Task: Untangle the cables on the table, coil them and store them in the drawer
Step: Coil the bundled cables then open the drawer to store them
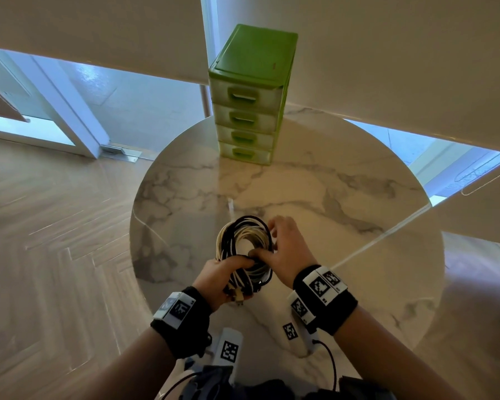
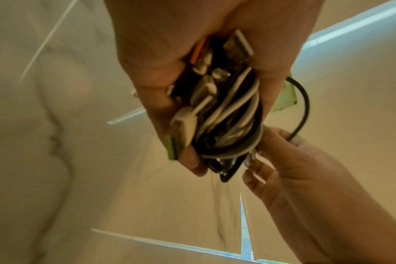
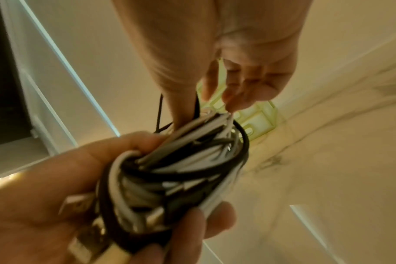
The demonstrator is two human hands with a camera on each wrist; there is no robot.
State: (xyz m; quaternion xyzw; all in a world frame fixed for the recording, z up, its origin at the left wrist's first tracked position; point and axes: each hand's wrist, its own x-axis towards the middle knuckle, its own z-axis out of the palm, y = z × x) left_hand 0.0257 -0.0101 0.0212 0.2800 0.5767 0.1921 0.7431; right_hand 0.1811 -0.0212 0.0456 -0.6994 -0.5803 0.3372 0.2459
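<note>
The coiling step looks nearly finished. A bundle of black and white cables wound into a round coil (image 1: pixel 244 249) is held up over the near part of the round, grey-veined marble bench (image 1: pixel 358 226), none of it resting on the surface as far as the head view shows. The left hand (image 1: pixel 223 280) has its grip curled tightly round the bottom of the coil, where the plug ends are gathered against the palm. The right hand (image 1: pixel 289 251) works on the coil's right side: its thumb presses on the loops next to the left thumb and its fingers reach over the strands, seemingly pinching or tucking a loop, though blur in the wrist views hides exactly which strand.

The green plastic four-drawer cabinet (image 1: pixel 250 96) stands at the far edge of the bench, well apart from the hands, all four drawers closed.

Next, the loose turns need settling so that the coil holds its shape. Then one hand must let go to pull a drawer open while the other keeps the bundle squeezed, since the springy loops could fan out.
</note>
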